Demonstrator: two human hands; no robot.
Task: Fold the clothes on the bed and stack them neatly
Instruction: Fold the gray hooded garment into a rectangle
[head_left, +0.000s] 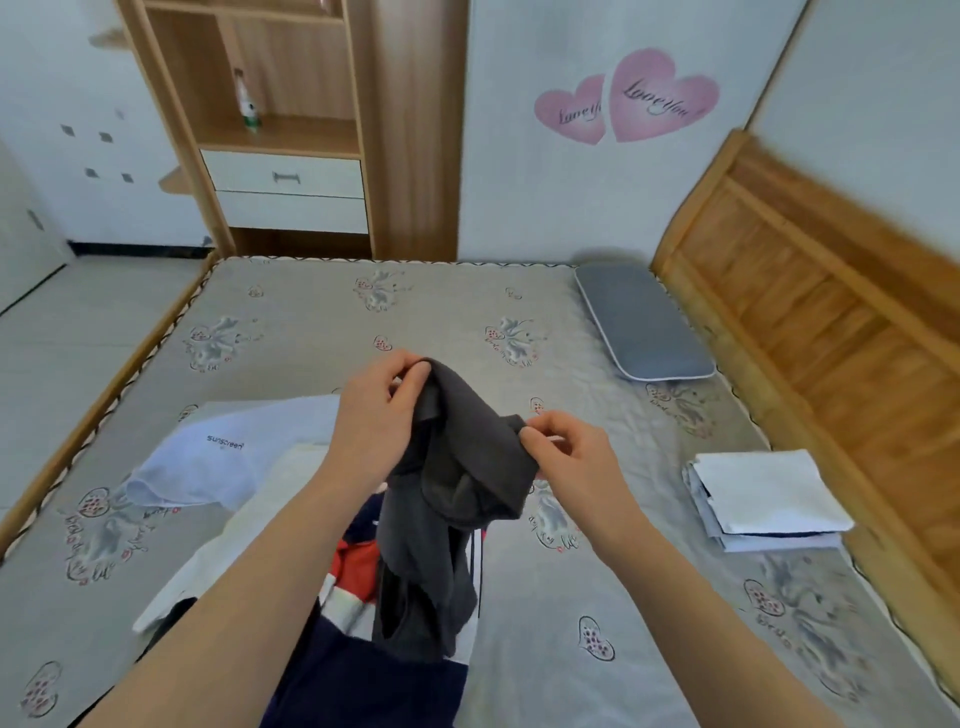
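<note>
A wide bed (322, 322) fills the room, covered in a grey quilted sheet printed with small hearts and flowers. A wooden headboard (810, 291) runs along the bed's right side, and a wooden shelf unit (270, 124) with two white drawers stands past the bed's far edge, against the wall. Two pink heart stickers (628, 98) sit on that wall, above the bed's far edge.

A grey pillow (641, 322) lies on the bed, close to the headboard. Nearer along the headboard side rests a neat stack of folded white clothes (769, 499). On the bed's left half lies a loose pale garment (228, 457) with small lettering, partly over a cream one (260, 519). A navy, red and white garment (353, 670) is spread on the bed's near edge.

Above the middle of the bed, a person holds up a dark grey garment (447, 519), which hangs crumpled over the navy one. The left hand (379, 415) pinches its top edge between thumb and fingers (410, 387). The right hand (566, 457) pinches another part of the same edge, its fingers curled on the cloth.
</note>
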